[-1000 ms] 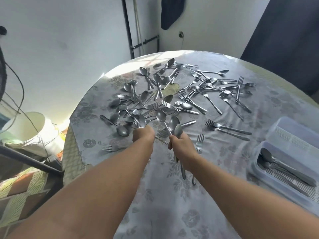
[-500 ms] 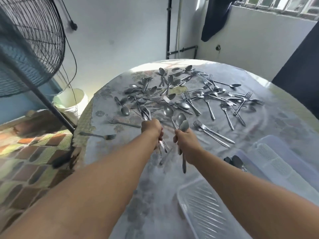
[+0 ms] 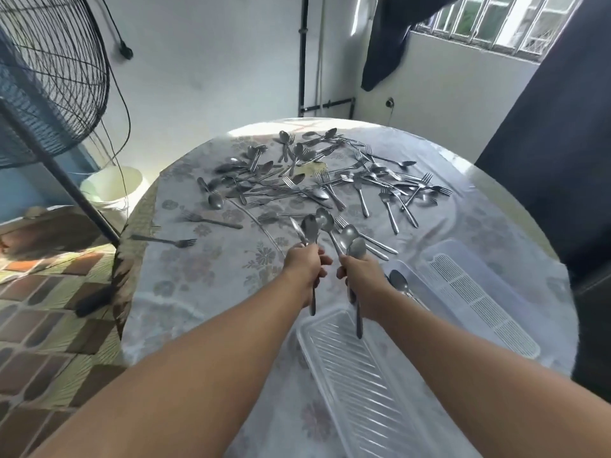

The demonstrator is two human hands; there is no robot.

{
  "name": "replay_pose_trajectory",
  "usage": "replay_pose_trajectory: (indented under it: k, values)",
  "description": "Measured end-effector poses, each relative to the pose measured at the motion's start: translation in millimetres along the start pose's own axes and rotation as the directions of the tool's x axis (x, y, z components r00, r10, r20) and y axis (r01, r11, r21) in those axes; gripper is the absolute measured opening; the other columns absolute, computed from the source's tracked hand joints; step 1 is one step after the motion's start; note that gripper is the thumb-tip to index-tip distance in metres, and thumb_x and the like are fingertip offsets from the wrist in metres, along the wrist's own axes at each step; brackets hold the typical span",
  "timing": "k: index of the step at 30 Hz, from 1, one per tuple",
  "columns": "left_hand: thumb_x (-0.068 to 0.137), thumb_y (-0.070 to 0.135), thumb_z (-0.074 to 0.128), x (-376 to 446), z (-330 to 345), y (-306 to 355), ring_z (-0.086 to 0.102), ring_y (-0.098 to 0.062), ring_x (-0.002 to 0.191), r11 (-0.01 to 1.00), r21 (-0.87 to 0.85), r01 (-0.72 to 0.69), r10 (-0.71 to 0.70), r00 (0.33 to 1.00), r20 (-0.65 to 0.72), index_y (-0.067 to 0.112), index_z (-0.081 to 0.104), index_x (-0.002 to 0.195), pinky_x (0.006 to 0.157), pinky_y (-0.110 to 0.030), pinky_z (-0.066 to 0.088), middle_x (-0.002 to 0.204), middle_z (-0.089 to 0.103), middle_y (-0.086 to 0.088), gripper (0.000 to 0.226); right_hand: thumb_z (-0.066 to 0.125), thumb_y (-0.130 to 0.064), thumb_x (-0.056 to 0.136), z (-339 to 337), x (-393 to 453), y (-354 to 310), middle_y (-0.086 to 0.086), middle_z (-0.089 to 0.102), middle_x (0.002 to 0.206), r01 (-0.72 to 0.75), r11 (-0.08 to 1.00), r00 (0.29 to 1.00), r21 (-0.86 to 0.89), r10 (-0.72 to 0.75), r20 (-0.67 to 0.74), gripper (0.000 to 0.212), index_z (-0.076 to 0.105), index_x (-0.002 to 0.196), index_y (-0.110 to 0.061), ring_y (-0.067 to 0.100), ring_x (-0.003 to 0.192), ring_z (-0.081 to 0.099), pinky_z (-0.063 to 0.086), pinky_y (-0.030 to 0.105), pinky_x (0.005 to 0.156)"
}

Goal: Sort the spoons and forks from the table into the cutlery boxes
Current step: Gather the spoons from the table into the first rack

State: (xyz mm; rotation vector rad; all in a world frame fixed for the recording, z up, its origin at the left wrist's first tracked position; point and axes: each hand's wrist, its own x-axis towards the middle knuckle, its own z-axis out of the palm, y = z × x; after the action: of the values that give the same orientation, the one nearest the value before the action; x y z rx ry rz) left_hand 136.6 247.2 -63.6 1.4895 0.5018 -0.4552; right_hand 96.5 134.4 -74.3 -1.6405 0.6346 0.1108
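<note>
Centre frame, left hand [image 3: 305,263] grips a bunch of spoons [image 3: 310,230]; right hand [image 3: 362,273] grips more spoons [image 3: 353,241] above the counter [image 3: 205,282].

A large scatter of steel spoons and forks [image 3: 317,180] lies tangled across the far half of the round table [image 3: 185,292], with two single forks [image 3: 165,241] apart near its left edge. One bunch of spoons [image 3: 310,229] stands bowls-up, handles gripped in the left hand [image 3: 305,264]; a second bunch [image 3: 350,239] stands likewise in the right hand [image 3: 362,276]. A clear ribbed cutlery box [image 3: 363,375] sits at the near edge. A second clear box [image 3: 479,292] lies at the right edge, beside one holding a spoon [image 3: 398,280].
</note>
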Motion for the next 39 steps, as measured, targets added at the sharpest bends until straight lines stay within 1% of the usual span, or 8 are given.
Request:
replay_pose_trajectory:
  k: [6,12,16,19,23,27,33,39]
  values:
    - [0.102,0.017,0.044,-19.6,35.6,-25.2,0.044,-0.015,0.051,0.999,0.023,0.037,-0.037,0.999,0.038,0.012,0.061,0.1,0.045,-0.024,0.03,0.074,0.059,-0.002,0.017,0.057,-0.02,0.098,-40.8,6.4,14.3,0.007,0.061,0.079,-0.026,0.998,1.0,-0.055,0.025,-0.007,0.014,0.06,0.087,-0.012,0.018,0.06,0.045,0.033,0.029,0.054]
    - [0.101,0.026,0.056,-29.4,76.6,-38.5,0.041,-0.019,0.055,0.998,0.049,0.029,-0.023,0.993,-0.113,0.017,0.068,0.087,0.055,-0.025,0.038,0.068,0.049,-0.002,0.021,0.057,-0.017,0.097,-77.6,24.7,30.5,0.008,0.057,0.062,-0.063,0.997,0.991,0.036,0.059,0.12,0.01,0.056,0.087,-0.014,0.024,0.062,0.053,0.033,0.027,0.051]
    - [0.089,0.036,0.074,-36.6,107.6,-54.0,0.062,-0.027,0.074,1.0,0.023,0.001,0.005,0.97,-0.244,0.012,0.074,0.101,0.081,-0.034,0.056,0.089,0.07,-0.009,0.026,0.06,-0.016,0.097,-118.4,25.5,40.4,0.002,0.059,0.061,-0.019,1.0,0.978,-0.01,0.021,0.206,0.01,0.062,0.088,-0.013,0.018,0.053,0.054,0.041,0.028,0.05]
    - [0.086,0.034,0.078,-44.6,126.7,-68.7,0.066,-0.027,0.079,0.996,0.095,0.003,0.026,0.951,-0.307,0.009,0.071,0.104,0.073,-0.034,0.055,0.092,0.071,-0.009,0.032,0.065,-0.028,0.098,-146.8,19.5,48.9,0.004,0.068,0.079,0.02,1.0,0.953,-0.016,-0.015,0.304,0.012,0.069,0.099,-0.016,0.019,0.07,0.061,0.049,0.032,0.064]
    - [0.092,0.031,0.072,-61.8,147.3,-90.4,0.064,-0.028,0.084,0.978,0.207,0.021,0.059,0.926,-0.372,0.009,0.069,0.101,0.072,-0.029,0.045,0.086,0.066,-0.007,0.024,0.063,-0.035,0.101,-175.6,15.0,73.8,-0.011,0.058,0.065,0.076,0.992,0.932,-0.103,-0.033,0.362,0.014,0.064,0.092,-0.024,0.003,0.055,0.052,0.04,0.021,0.051]
    - [0.093,0.031,0.066,-82.5,154.5,-101.9,0.065,-0.027,0.08,0.94,0.34,0.008,0.14,0.902,-0.408,0.011,0.07,0.094,0.068,-0.028,0.043,0.084,0.068,-0.006,0.02,0.061,-0.041,0.096,-184.0,14.0,103.6,-0.003,0.071,0.085,0.135,0.969,0.909,-0.206,-0.038,0.415,0.023,0.069,0.107,-0.022,0.015,0.078,0.063,0.052,0.035,0.074]
    - [0.093,0.027,0.063,-97.0,146.0,-98.0,0.061,-0.024,0.068,0.911,0.411,-0.012,0.193,0.895,-0.402,0.018,0.06,0.074,0.053,-0.025,0.04,0.075,0.064,-0.005,0.021,0.052,-0.015,0.097,-178.3,11.3,117.0,0.001,0.054,0.062,0.203,0.873,0.907,-0.443,0.003,0.421,0.027,0.058,0.07,-0.015,0.019,0.059,0.05,0.039,0.029,0.058]
    - [0.092,0.026,0.064,-103.2,142.2,-102.1,0.068,-0.027,0.083,0.91,0.416,0.009,0.185,0.887,-0.423,0.014,0.068,0.087,0.074,-0.034,0.053,0.087,0.071,-0.008,0.013,0.048,-0.017,0.103,-182.4,15.7,116.4,0.001,0.056,0.067,0.299,0.8,0.911,-0.52,-0.077,0.404,0.029,0.061,0.078,-0.013,0.014,0.056,0.049,0.039,0.027,0.048]
